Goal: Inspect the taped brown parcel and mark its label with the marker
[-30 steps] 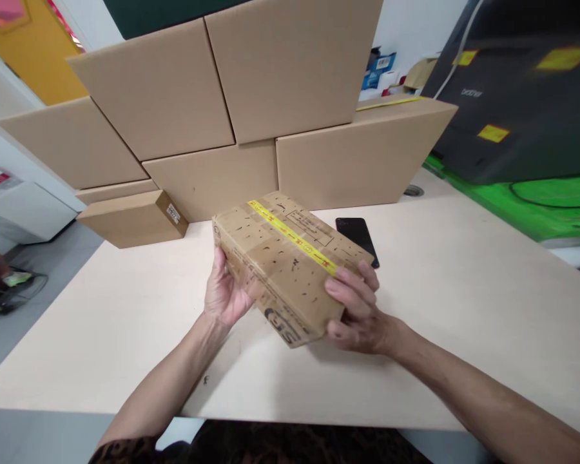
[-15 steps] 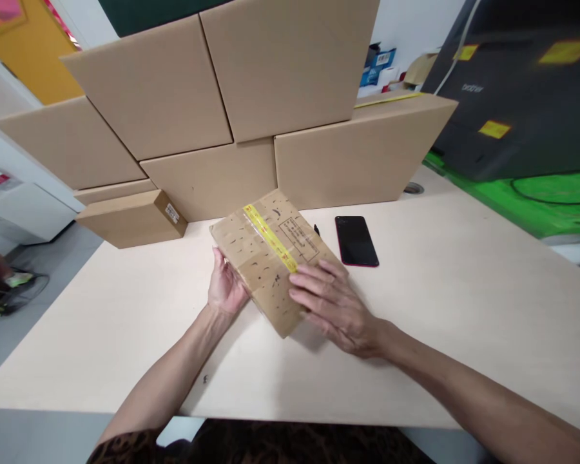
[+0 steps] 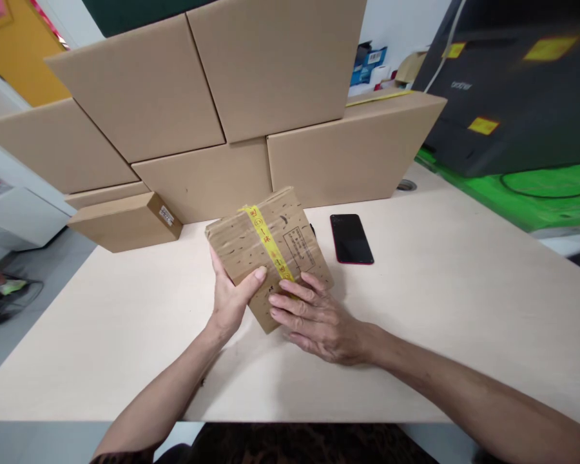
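A small cardboard box [image 3: 236, 251], printed with dark marks and crossed by a strip of yellow tape [image 3: 265, 240], is tilted above the table. My left hand [image 3: 232, 299] grips its left side, thumb pressed on the top face and the other fingers hidden beneath. Over the near right corner, my right hand [image 3: 319, 322] has its fingers on the top face, close to the end of the tape; its lowest digit sits at the near edge. A printed label frame [image 3: 299, 248] shows on the right part of the top face.
A black phone [image 3: 352, 238] lies right of the box. Large cartons [image 3: 198, 177] are stacked along the table's back, with a smaller brown box [image 3: 120, 222] before them at left. A dark Brother machine [image 3: 502, 96] stands on a green surface [image 3: 536, 193] at right.
The small box has turned and tilted, its far edge now facing me more. My left thumb has come onto the top face. My right hand has shifted slightly left.
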Demonstrator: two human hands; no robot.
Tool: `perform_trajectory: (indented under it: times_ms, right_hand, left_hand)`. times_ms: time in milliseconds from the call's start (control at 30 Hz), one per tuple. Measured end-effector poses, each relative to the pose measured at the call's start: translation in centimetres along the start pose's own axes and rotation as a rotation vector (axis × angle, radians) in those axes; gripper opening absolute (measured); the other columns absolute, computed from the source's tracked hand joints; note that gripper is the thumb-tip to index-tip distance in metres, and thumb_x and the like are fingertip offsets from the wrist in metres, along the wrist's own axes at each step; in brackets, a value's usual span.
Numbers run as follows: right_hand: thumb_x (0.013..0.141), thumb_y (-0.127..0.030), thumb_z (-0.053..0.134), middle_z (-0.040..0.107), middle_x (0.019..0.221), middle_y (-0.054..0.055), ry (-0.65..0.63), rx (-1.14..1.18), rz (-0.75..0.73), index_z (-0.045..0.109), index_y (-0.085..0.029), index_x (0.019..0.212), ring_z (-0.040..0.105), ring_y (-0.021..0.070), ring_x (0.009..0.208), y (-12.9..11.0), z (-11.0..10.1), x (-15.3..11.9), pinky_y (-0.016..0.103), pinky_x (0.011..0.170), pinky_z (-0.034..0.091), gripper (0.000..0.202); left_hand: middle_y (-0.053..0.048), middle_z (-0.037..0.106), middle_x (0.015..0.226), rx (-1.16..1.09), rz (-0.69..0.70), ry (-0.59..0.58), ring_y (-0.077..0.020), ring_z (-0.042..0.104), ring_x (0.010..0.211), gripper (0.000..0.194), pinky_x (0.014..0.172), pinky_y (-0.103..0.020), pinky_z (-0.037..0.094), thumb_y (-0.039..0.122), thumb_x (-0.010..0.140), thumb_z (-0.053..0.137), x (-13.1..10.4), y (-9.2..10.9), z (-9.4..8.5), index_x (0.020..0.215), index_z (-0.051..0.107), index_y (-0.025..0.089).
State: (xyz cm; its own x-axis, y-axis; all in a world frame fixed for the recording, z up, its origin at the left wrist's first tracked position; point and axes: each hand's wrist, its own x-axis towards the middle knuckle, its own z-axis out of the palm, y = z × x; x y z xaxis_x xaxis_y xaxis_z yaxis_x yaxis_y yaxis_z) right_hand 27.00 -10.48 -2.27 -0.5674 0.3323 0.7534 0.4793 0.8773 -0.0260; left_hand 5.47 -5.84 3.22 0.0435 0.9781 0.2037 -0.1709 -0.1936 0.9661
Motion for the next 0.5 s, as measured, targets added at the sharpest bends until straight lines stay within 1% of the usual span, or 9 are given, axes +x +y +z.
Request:
perform_trajectory:
  times_ms: [67,133,200,233,267,300,367,433,500]
  right_hand:
    - [0.103,-0.023,0.065,0.071,0.153,0.012,0.112,-0.035,0.067,0.056,-0.017,0.158,0.040,0.0257,0.166,0.4,0.3,-0.4,0.050,0.140,0.026,0.056]
    - [0.100,-0.028,0.074,0.056,0.169,0.012,0.265,-0.051,0.257,0.041,-0.025,0.170,0.032,0.0306,0.170,1.4,0.1,-0.7,0.056,0.140,0.024,0.077]
    - [0.094,-0.043,0.082,0.039,0.180,0.011,0.357,0.124,0.537,0.028,-0.035,0.175,0.027,0.0393,0.171,2.4,-0.5,-0.8,0.068,0.136,0.026,0.098]
    - [0.092,-0.050,0.083,0.038,0.180,0.012,0.364,0.319,0.674,0.023,-0.038,0.175,0.030,0.0415,0.169,2.9,-0.9,-0.7,0.072,0.133,0.032,0.104]
    - [0.091,-0.055,0.082,0.042,0.177,0.013,0.341,0.567,0.782,0.022,-0.039,0.174,0.038,0.0422,0.166,3.2,-1.4,-0.5,0.072,0.128,0.041,0.104]
    - [0.091,-0.058,0.082,0.050,0.172,0.014,0.296,0.817,0.862,0.026,-0.038,0.172,0.047,0.0425,0.160,3.4,-1.9,-0.1,0.072,0.122,0.048,0.100]
    - [0.087,-0.056,0.085,0.065,0.157,0.013,0.215,1.195,0.934,0.040,-0.035,0.162,0.064,0.0406,0.145,3.2,-2.8,0.8,0.067,0.113,0.058,0.090]
    - [0.080,-0.048,0.091,0.071,0.148,0.010,0.212,1.325,0.936,0.050,-0.034,0.153,0.069,0.0383,0.137,2.7,-3.6,1.6,0.063,0.111,0.061,0.085]
    - [0.077,-0.041,0.094,0.070,0.149,0.008,0.257,1.295,0.909,0.050,-0.036,0.153,0.068,0.0377,0.138,2.3,-4.1,2.1,0.062,0.112,0.061,0.088]
  left_hand:
    - [-0.015,0.070,0.144,0.005,-0.045,-0.020,-0.0362,0.068,0.135,0.103,0.116,-0.053,0.053,0.049,0.073,0.098,-0.1,-0.1,-0.2,0.158,0.044,0.027]
    - [-0.016,0.072,0.138,0.001,-0.070,-0.044,-0.0390,0.069,0.132,0.098,0.113,-0.056,0.054,0.052,0.071,0.098,-0.1,-0.3,-0.4,0.152,0.049,0.023]
    - [-0.017,0.073,0.136,-0.006,-0.092,-0.098,-0.0412,0.069,0.131,0.095,0.112,-0.058,0.055,0.052,0.069,0.098,-0.2,-0.5,-0.5,0.147,0.052,0.022]
    - [-0.017,0.073,0.136,-0.013,-0.104,-0.134,-0.0420,0.069,0.131,0.094,0.111,-0.059,0.056,0.052,0.069,0.098,-0.3,-0.5,-0.6,0.146,0.053,0.022]
    - [-0.017,0.073,0.136,-0.019,-0.114,-0.169,-0.0427,0.069,0.131,0.093,0.110,-0.060,0.056,0.052,0.069,0.098,-0.3,-0.6,-0.8,0.145,0.054,0.022]
    - [-0.017,0.073,0.136,-0.021,-0.117,-0.201,-0.0432,0.069,0.130,0.093,0.109,-0.060,0.057,0.053,0.068,0.097,-0.3,-0.5,-0.9,0.144,0.054,0.022]
    - [-0.017,0.074,0.136,-0.007,-0.106,-0.253,-0.0436,0.070,0.130,0.092,0.109,-0.061,0.058,0.052,0.068,0.097,-0.3,-0.4,-1.2,0.145,0.056,0.022]
    - [-0.017,0.074,0.136,0.006,-0.084,-0.300,-0.0433,0.071,0.129,0.091,0.108,-0.060,0.059,0.052,0.069,0.096,-0.2,-0.2,-1.5,0.145,0.057,0.023]
    - [-0.017,0.076,0.135,0.014,-0.064,-0.344,-0.0415,0.072,0.126,0.087,0.106,-0.058,0.061,0.053,0.072,0.095,-0.1,-0.3,-1.7,0.145,0.059,0.022]
